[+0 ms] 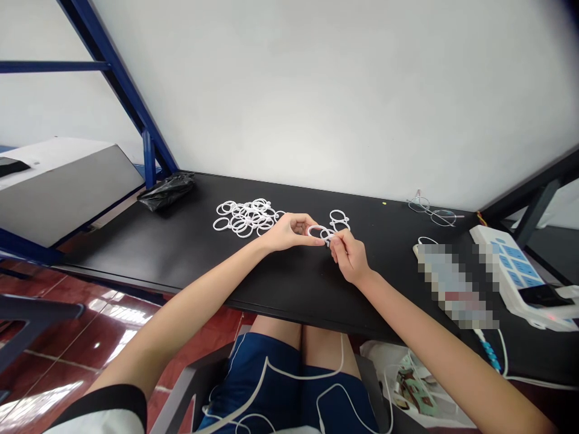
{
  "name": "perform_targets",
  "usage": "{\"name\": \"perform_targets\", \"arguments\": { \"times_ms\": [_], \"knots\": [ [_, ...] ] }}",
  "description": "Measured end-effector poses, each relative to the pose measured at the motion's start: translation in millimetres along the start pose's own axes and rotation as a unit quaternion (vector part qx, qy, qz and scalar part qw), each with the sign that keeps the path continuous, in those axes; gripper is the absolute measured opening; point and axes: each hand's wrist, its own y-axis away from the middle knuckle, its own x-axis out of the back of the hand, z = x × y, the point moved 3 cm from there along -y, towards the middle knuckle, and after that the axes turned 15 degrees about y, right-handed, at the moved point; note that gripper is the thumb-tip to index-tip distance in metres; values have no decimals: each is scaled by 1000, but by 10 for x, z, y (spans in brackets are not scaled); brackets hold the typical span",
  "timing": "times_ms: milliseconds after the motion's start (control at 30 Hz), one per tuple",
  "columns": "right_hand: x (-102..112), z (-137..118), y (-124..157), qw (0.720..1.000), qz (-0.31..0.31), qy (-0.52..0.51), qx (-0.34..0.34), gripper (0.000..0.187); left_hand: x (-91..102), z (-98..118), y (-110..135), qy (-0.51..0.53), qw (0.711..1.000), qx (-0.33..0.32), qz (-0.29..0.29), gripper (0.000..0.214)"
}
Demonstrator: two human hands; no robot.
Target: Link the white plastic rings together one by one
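A white plastic ring point(315, 228) is pinched in my left hand point(292, 232), between the thumb and the fingers. My right hand point(347, 254) closes on the near edge of the white rings at the same spot, its thumb and forefinger pressed together. The small part between the two hands is partly hidden by the fingers. Just beyond my right hand, a couple more white rings point(339, 217) lie on the black table. A loose pile of several white rings point(246, 217) lies to the left of my left hand.
The black table point(190, 247) stands against a white wall. Eyeglasses point(434, 211), a blurred-out phone point(455, 286) with a cable and a white power strip point(520, 271) lie on the right. A black plastic bag point(167, 190) sits at the far left, beside a blue metal frame point(129, 90).
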Motion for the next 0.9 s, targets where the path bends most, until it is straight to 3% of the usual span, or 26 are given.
{"name": "perform_targets", "arguments": {
  "times_ms": [700, 900],
  "knots": [
    [-28, 16, -16, 999, -25, -5, -24, 32, 23, 63, 8, -45, 999, 4, 3, 41],
    [-3, 34, -38, 1000, 5, 18, -17, 32, 72, 42, 3, -93, 996, 6, 10, 42]
  ]
}}
